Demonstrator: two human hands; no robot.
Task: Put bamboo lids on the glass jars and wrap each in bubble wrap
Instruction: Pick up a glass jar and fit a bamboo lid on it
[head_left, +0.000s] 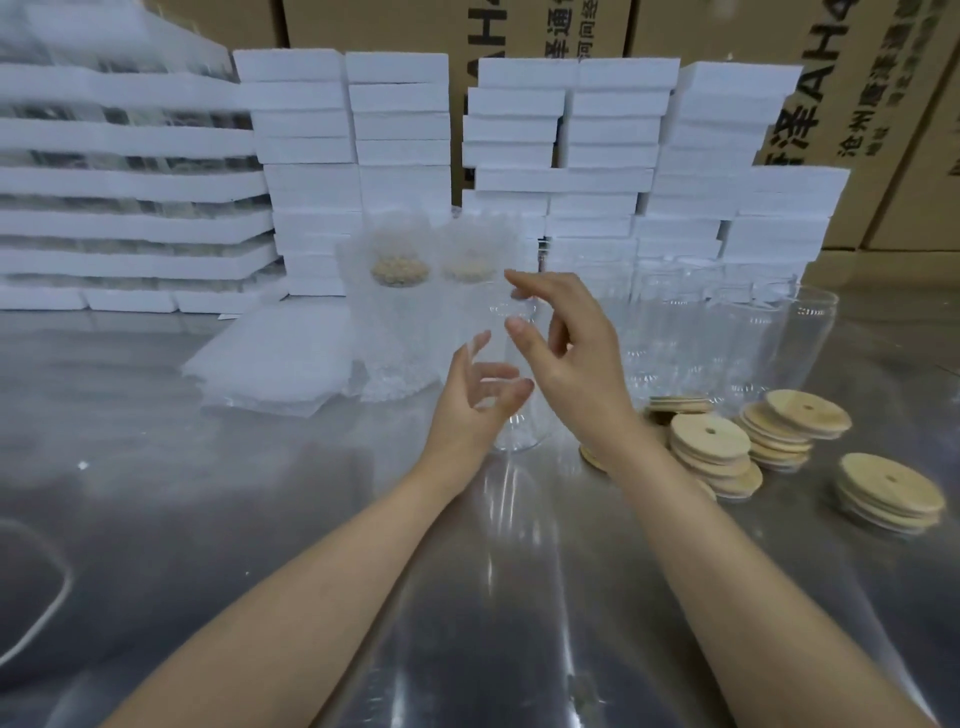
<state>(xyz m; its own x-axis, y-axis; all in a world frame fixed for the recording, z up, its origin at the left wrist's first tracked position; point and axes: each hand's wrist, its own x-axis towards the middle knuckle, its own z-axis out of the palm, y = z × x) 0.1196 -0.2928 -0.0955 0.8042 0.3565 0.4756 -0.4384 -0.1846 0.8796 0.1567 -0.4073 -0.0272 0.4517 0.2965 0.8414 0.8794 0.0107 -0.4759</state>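
Observation:
A clear lidless glass jar (519, 415) stands upright on the steel table (208, 519) between my hands. My left hand (475, 405) curls loosely at its lower left side with fingers apart; contact with the glass is unclear. Above and right of the rim, my right hand (566, 343) hovers with spread fingers and holds nothing. Two lidded jars wrapped in bubble wrap (400, 322) (470, 280) stand just behind. Stacks of round bamboo lids (711, 452) (797, 418) (891, 493) lie to the right.
A pile of bubble wrap sheets (275, 358) lies left of the wrapped jars. Several empty glass jars (727, 338) stand at the back right. White foam boxes (597, 171) are stacked along the back, with cardboard cartons (857, 104) behind them.

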